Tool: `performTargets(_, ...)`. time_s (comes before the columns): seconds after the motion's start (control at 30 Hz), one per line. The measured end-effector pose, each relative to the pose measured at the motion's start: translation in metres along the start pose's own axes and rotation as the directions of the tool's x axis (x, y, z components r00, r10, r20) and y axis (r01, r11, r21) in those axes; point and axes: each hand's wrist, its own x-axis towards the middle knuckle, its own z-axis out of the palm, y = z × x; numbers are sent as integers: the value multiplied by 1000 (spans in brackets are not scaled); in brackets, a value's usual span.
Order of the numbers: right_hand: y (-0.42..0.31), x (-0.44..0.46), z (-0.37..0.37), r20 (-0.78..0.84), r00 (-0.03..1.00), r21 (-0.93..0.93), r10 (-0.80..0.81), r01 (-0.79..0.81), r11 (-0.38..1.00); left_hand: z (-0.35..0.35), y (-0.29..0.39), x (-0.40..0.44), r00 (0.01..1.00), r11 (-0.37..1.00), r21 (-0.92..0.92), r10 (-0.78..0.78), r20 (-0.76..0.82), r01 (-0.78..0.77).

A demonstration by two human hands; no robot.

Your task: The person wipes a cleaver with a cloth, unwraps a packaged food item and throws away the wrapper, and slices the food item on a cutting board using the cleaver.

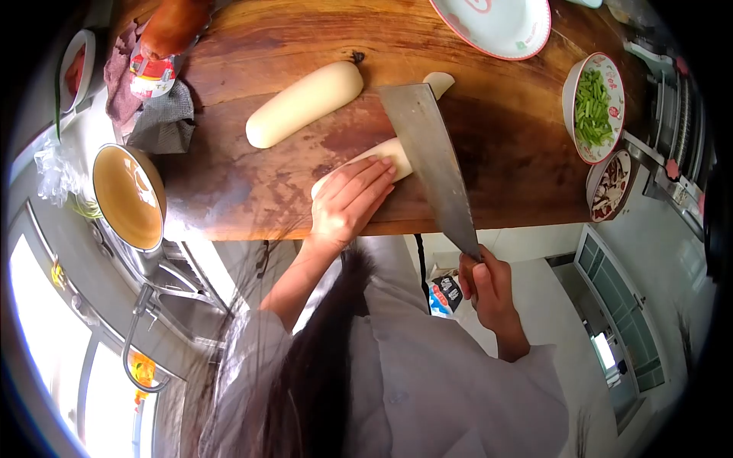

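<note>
My right hand is closed around the handle of a cleaver, whose broad blade lies across the board beside a pale, peeled, long vegetable. My left hand presses that vegetable down, its fingers together over the top and covering most of it. Past the blade, partly hidden by it, is a small cut piece of the same colour. A second, whole peeled vegetable rests further up the board, a dark bit at its far end. Its exact kind is not clear.
The wooden board carries a white plate, a bowl of chopped greens and a bowl of dark-and-white slices on the right. A yellow bowl sits left, above a sink tap. Cloths lie upper left.
</note>
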Motion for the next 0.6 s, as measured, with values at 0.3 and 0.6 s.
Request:
performTargets(0.3,8,-3,7,-49,999,-126,8,-14,992,2,-3,-1,1000,997,-74,-6,31,9)
performTargets(0.6,-13,-13,19,-91,996,-428,-8,-32,903,-2,3,3,995,996,-48,-73,71,77)
